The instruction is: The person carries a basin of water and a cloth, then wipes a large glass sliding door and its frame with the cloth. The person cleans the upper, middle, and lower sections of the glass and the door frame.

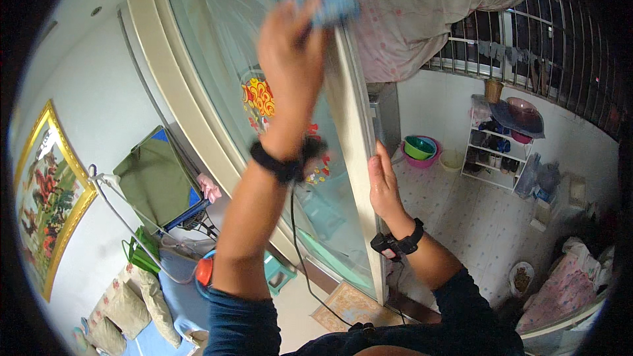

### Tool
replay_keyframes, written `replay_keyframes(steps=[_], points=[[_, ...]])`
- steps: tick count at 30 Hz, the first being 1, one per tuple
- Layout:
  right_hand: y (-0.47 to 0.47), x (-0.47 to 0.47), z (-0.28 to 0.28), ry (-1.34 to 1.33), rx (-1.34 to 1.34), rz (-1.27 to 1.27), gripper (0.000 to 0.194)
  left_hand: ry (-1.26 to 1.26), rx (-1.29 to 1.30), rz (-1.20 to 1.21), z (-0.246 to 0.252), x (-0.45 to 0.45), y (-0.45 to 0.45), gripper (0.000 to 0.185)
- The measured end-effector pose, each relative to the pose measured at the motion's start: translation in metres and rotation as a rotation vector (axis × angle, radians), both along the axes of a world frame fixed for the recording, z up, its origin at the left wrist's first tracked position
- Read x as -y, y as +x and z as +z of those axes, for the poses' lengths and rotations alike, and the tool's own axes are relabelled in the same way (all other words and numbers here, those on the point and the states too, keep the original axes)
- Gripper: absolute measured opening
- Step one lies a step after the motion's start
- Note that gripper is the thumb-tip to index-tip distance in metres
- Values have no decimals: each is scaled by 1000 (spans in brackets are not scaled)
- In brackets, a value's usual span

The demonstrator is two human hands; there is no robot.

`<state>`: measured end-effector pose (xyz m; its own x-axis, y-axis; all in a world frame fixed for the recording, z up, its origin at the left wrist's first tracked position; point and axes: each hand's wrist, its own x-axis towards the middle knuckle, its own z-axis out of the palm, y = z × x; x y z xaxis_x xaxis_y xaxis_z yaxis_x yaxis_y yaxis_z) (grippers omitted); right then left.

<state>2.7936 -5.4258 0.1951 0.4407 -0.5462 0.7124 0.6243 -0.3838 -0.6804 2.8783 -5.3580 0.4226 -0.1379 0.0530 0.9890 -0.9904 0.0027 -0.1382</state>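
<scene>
My left hand (294, 54) is raised high, blurred, with its fingers closed on a blue patterned cloth (321, 5) at the upper part of a glass sliding door (227, 34). The cloth lies over the edge of the door's cream frame (353, 123). Lower down, my right hand (384, 178) rests against the outer edge of that frame, fingers pointing up, with no object seen in it. Red and yellow decorations (258, 96) show on the glass behind my left forearm. Each wrist wears a black strap, and a black cable hangs from the left one.
To the right, past the door, are a pink and white curtain (395, 24), a barred window, stacked plastic basins (420, 151) and a white shoe rack (487, 175). A patterned mat (341, 306) lies by the door's foot. Leftward are a green folded item, a blue-covered sofa and a gold-framed picture.
</scene>
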Motion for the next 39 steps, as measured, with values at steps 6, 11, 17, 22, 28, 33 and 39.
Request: replay_keyframes(steps=[6,11,17,22,28,33,39], points=[[5,6,-6,-168,1,-156,48,205,-112,-101,-178,-22,-16,52],[5,7,-10,22,20,42,54,230,-96,-140,-145,-19,-11,50],[2,5,-6,71,-26,24,56,17,105,-89,-10,-3,6,38],[-2,1,-2,-1,18,1,56,-24,169,-147,85,-1,5,24],[-4,0,0,6,-25,-36,57,36,157,-65,-2,-5,9,39],[-2,1,0,43,6,39,57,240,85,-134,-111,-23,-2,51],[0,1,-3,40,-17,10,55,230,101,-86,-75,-23,7,49]])
